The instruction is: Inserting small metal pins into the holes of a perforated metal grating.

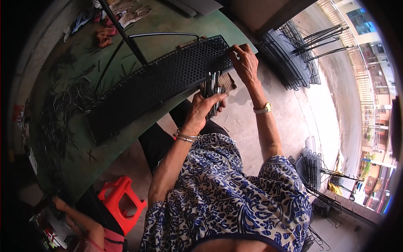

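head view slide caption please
Left hand grips a bundle of strips; right hand at the end of a perforated black panel.

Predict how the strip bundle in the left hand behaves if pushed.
The strip bundle would probably splay: no tie shows, only the left hand gripping it. Its pieces look fairly stiff, sticking up nearly straight. Bright glints suggest smooth, perhaps slippery surfaces.

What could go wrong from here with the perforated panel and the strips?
1. The left hand holds a bundle of thin strips with uneven ends; if the grip loosens, some might slip out.
2. The black perforated panel lies close to the green table's near edge, so a push from the right hand at its end could shift it.
3. Loose strips litter the tabletop by the panel's far-left end and may snag if it slides.
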A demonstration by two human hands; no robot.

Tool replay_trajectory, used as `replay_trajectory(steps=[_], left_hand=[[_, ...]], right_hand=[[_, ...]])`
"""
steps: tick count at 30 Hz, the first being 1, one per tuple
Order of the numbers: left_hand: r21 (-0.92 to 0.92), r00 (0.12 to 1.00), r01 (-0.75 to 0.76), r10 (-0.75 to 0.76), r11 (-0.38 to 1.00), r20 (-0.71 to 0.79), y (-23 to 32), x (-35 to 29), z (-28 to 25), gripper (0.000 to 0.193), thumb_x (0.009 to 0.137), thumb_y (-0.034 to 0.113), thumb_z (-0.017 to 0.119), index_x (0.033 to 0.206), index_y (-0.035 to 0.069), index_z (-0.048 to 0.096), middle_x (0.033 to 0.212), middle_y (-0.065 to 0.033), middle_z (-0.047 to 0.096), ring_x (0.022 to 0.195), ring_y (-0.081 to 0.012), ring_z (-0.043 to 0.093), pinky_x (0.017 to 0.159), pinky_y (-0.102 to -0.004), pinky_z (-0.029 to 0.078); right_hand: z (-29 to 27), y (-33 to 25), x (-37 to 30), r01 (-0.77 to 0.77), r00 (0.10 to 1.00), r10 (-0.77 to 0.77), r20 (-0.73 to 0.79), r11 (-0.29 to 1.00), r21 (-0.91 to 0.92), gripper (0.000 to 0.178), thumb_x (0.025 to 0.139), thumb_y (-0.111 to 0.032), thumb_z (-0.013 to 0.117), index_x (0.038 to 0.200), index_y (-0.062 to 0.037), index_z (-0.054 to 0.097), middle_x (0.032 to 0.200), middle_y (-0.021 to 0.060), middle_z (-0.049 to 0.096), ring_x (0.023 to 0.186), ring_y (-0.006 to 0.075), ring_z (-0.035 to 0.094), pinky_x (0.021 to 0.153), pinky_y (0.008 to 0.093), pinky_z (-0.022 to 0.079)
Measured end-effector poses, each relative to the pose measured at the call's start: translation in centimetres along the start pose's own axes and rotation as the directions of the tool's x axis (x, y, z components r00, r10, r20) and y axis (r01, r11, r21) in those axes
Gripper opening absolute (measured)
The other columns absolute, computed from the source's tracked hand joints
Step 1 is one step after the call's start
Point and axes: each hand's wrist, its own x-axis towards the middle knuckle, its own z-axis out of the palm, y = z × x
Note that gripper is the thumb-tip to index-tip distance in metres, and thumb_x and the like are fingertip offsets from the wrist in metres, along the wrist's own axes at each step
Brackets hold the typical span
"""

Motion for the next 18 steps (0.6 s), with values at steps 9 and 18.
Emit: replay_trajectory(steps=[9, 18], left_hand=[[-0.008, 0.999, -0.038, 0.038, 0.999, 0.026, 0.3, 0.1, -0.3, 0.019, 0.079, 0.024, 0.074, 0.082, 0.007, 0.066, 0.069, -0.0013, 0.065, 0.057, -0.0083, 0.059, 0.049, -0.0207, 0.045], [0.024, 0.997, -0.066, 0.065, 0.998, 0.040, 0.4, 0.5, -0.8, 0.018, 0.078, 0.021, 0.073, 0.082, 0.004, 0.068, 0.069, -0.0026, 0.065, 0.057, -0.0094, 0.058, 0.052, -0.0229, 0.043]], right_hand=[[-3.1, -2.0, -0.1, -0.255, 0.947, 0.133, 0.292, 0.865, 0.432, 0.035, 0.088, -0.035, 0.065, 0.112, -0.0081, 0.068, 0.095, 0.0131, 0.063, 0.081, 0.0237, 0.064, 0.071, 0.0334, 0.049], [-4.8, -3.7, -1.5, -0.547, 0.769, 0.064, 0.636, 0.581, 0.602, 0.027, 0.089, -0.023, 0.063, 0.103, -0.0008, 0.065, 0.099, 0.0079, 0.059, 0.092, 0.0149, 0.058, 0.076, 0.0295, 0.047]])
